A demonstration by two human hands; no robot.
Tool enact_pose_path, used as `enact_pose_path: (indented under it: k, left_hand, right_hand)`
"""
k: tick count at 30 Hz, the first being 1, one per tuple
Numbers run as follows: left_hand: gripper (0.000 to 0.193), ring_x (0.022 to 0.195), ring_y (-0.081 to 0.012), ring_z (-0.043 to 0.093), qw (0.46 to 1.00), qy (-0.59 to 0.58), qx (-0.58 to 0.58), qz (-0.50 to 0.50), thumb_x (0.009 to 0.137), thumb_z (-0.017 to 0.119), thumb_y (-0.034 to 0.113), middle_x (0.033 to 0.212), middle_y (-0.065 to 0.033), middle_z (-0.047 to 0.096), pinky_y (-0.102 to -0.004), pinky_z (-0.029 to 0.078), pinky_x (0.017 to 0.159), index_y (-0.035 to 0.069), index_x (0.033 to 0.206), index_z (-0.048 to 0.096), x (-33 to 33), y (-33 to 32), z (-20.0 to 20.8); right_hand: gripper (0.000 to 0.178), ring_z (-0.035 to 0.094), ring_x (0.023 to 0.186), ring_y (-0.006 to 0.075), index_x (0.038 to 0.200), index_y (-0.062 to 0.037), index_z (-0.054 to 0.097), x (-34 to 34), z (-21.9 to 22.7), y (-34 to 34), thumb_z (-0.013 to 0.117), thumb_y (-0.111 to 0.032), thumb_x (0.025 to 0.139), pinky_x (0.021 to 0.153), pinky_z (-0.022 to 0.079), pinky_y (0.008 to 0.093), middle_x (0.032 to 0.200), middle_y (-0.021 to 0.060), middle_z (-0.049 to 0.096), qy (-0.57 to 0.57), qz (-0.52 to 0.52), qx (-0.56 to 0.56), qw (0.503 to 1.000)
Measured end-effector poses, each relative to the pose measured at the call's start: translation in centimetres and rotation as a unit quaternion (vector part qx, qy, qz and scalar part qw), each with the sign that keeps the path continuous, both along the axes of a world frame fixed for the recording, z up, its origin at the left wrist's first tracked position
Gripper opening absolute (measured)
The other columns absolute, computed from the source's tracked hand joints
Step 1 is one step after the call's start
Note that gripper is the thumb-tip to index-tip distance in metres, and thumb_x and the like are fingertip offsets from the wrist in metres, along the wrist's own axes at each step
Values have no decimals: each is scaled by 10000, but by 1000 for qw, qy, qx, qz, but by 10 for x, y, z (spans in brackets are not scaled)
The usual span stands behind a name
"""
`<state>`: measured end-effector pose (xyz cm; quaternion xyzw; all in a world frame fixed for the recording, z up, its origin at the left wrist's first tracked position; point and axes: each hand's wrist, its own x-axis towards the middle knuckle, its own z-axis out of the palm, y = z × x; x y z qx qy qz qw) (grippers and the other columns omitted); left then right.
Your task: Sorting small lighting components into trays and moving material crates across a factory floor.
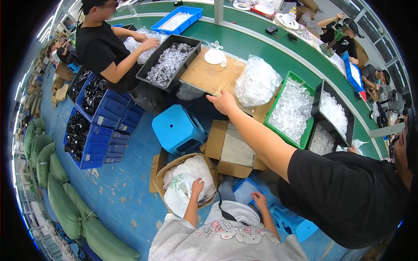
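My left hand point(197, 186) rests on a white plastic bag with green print point(177, 182), its fingers loosely stretched. The bag lies on white material in an open cardboard box point(211, 167). To the right, my right hand point(260, 200) is beside a small blue bin point(240, 189) holding whitish pieces; its fingers look apart, with nothing visible in them. Between my arms sits a round white container or lap-held item point(235, 212), partly hidden by a dark strap point(225, 213).
A co-worker's arm point(261, 135) reaches across from the right to a wooden board point(217, 71). Another person point(104, 48) handles clear parts at left. Blue stool point(176, 126), cardboard box point(215, 139), green tray point(278, 117), black trays point(150, 85), stacked blue crates point(98, 145) and green sacks point(102, 239) stand around.
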<state>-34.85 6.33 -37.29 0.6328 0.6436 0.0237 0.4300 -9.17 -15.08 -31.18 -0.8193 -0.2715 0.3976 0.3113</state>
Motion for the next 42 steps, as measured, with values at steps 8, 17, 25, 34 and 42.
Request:
enact_pose_path:
  k: [8,17,25,34,42]
  left_hand:
    - [307,861,-319,477,1000,-5,11,-6,668,470,257,875,-200,522,-340,376,758,64,897,536,-2,0,-3]
    - [306,850,-319,483,1000,-2,11,-4,667,468,256,863,-203,524,-342,381,750,65,896,537,-1,3,-3]
    - [350,842,-324,487,1000,-7,15,-17,646,461,263,855,-200,528,-355,389,726,70,930,528,3,4,-5]
    - [302,837,-315,494,1000,-11,24,-13,663,470,240,848,-206,530,-336,385,746,56,893,538,1,6,-7]
    - [334,837,-329,485,1000,-3,5,-10,656,459,280,861,-203,519,-373,388,726,101,930,527,0,1,-11]
  right_hand:
    - [138,540,639,201,760,-73,578,-1,2,2,503,-161,684,585,417,269,704,97,564,-8,5,-13,1000]
    - [136,541,633,199,762,-78,579,0,-2,3,505,-159,683,574,419,269,709,93,567,-1,15,3,1000]
    - [137,542,637,190,767,-77,577,1,3,6,504,-159,685,578,420,268,705,90,567,-3,12,-30,999]
    - [134,539,634,189,756,-76,579,-1,-14,3,506,-162,684,586,419,269,690,91,564,4,15,28,999]
    - [131,538,627,185,761,-81,578,1,-12,-4,509,-159,682,580,417,263,687,81,565,-7,11,-18,1000]
